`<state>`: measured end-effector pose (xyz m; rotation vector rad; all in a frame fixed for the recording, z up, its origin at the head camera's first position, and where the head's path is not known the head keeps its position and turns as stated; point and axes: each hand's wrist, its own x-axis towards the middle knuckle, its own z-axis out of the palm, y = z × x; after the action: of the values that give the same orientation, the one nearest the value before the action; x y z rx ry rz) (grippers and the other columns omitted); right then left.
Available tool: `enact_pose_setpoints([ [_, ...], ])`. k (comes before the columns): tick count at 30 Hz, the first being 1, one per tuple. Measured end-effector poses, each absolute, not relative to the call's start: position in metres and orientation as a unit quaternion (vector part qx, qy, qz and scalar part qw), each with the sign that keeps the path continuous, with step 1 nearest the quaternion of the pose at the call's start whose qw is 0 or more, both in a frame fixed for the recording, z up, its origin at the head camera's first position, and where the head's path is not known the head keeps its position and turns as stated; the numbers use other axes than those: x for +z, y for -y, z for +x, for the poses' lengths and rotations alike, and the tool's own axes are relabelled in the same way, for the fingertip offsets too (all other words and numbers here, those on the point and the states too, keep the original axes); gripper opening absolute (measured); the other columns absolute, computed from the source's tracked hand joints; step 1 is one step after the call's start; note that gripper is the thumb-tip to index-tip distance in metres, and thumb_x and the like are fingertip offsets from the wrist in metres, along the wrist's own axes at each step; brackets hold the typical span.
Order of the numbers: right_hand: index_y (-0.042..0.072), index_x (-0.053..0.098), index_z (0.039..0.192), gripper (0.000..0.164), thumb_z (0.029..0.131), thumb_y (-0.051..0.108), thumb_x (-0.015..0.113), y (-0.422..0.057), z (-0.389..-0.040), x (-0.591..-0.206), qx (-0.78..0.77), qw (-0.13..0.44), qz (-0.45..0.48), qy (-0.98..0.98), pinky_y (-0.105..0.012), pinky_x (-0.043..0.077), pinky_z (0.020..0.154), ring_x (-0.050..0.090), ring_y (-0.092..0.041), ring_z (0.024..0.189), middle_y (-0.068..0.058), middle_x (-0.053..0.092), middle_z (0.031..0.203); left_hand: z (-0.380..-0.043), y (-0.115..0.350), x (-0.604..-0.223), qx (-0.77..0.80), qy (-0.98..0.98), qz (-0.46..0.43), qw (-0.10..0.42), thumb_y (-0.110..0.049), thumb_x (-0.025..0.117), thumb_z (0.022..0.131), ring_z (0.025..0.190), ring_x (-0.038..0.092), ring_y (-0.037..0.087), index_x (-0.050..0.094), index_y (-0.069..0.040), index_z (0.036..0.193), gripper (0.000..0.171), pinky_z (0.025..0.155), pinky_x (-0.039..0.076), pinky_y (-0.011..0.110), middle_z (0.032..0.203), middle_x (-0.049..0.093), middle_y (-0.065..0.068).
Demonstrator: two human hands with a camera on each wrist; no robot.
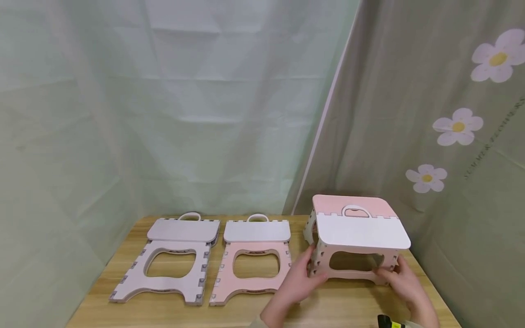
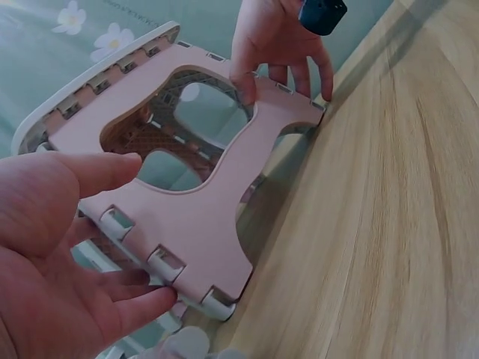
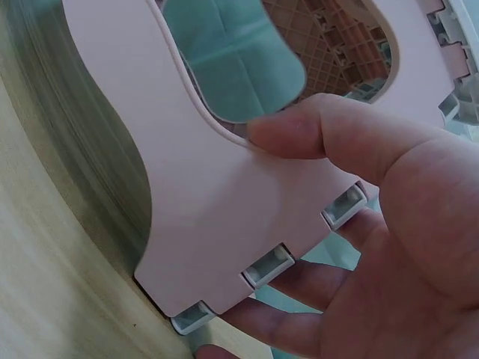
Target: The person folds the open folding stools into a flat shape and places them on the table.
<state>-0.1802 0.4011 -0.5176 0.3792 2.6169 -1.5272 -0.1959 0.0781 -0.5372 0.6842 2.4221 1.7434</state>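
Note:
A pink and white folding stool [image 1: 361,231] stands unfolded at the right of the table, its white loop handle lying on the seat. At its left front leg is my left hand [image 1: 298,279], thumb across the front panel and fingers around the hinged side edge. My right hand [image 1: 404,281] grips the right front leg. The right wrist view shows that thumb [image 3: 288,131] on the rim of the panel's cutout, with the other fingers behind the hinged edge. Part of these fingers is hidden by the leg.
Left of the stool lie two folded stools, one pinkish-white [image 1: 257,255] and one light grey-white [image 1: 172,259]. They rest on the wooden table [image 1: 324,310]. Curtains hang behind and at both sides, the right curtain [image 1: 484,205] close to the table edge.

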Motion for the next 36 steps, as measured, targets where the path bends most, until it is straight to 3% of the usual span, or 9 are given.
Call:
enact_pose_setpoints([
  [9, -0.009, 0.032, 0.155, 0.087, 0.095, 0.028, 0.082, -0.404, -0.177, -0.529, -0.445, 0.043, 0.07, -0.892, -0.062, 0.035, 0.114, 0.039, -0.051, 0.143, -0.039, 0.041, 0.156, -0.202, -0.09, -0.548, 0.554, -0.81, 0.19, 0.033, -0.03, 0.08, 0.093, 0.136, 0.057, 0.038, 0.038, -0.001, 0.163, 0.087, 0.112, 0.046, 0.056, 0.153, 0.056, 0.021],
  [21, -0.014, 0.033, 0.151, 0.085, 0.093, 0.021, 0.085, -0.405, -0.182, -0.536, -0.433, 0.029, 0.054, -0.899, -0.063, 0.036, 0.114, 0.044, -0.051, 0.138, -0.041, 0.046, 0.15, -0.203, -0.093, -0.554, 0.529, -0.832, 0.166, 0.003, -0.032, 0.081, 0.092, 0.115, 0.069, 0.033, 0.055, -0.001, 0.149, 0.07, 0.099, 0.055, 0.051, 0.128, 0.072, 0.018],
  [26, -0.014, 0.039, 0.147, 0.081, 0.091, 0.02, 0.087, -0.405, -0.18, -0.54, -0.412, 0.022, 0.047, -0.91, -0.056, 0.041, 0.109, 0.05, -0.045, 0.132, -0.037, 0.053, 0.144, -0.198, -0.097, -0.556, 0.529, -0.835, 0.15, -0.001, -0.031, 0.087, 0.09, 0.112, 0.07, 0.03, 0.057, -0.005, 0.14, 0.063, 0.094, 0.057, 0.048, 0.121, 0.073, 0.016],
  [33, -0.013, 0.036, 0.149, 0.08, 0.094, 0.018, 0.085, -0.405, -0.18, -0.54, -0.425, 0.026, 0.043, -0.904, -0.058, 0.039, 0.111, 0.047, -0.046, 0.134, -0.038, 0.05, 0.147, -0.199, -0.097, -0.558, 0.504, -0.849, 0.154, -0.01, -0.031, 0.089, 0.09, 0.109, 0.071, 0.027, 0.057, -0.009, 0.139, 0.062, 0.089, 0.058, 0.046, 0.119, 0.075, 0.013],
  [36, -0.012, 0.038, 0.147, 0.077, 0.094, 0.018, 0.085, -0.405, -0.181, -0.539, -0.423, 0.023, 0.042, -0.905, -0.052, 0.041, 0.108, 0.049, -0.043, 0.132, -0.036, 0.053, 0.145, -0.2, -0.096, -0.557, 0.499, -0.852, 0.156, -0.013, -0.031, 0.088, 0.09, 0.11, 0.071, 0.025, 0.06, -0.01, 0.14, 0.061, 0.091, 0.057, 0.046, 0.121, 0.075, 0.012],
])
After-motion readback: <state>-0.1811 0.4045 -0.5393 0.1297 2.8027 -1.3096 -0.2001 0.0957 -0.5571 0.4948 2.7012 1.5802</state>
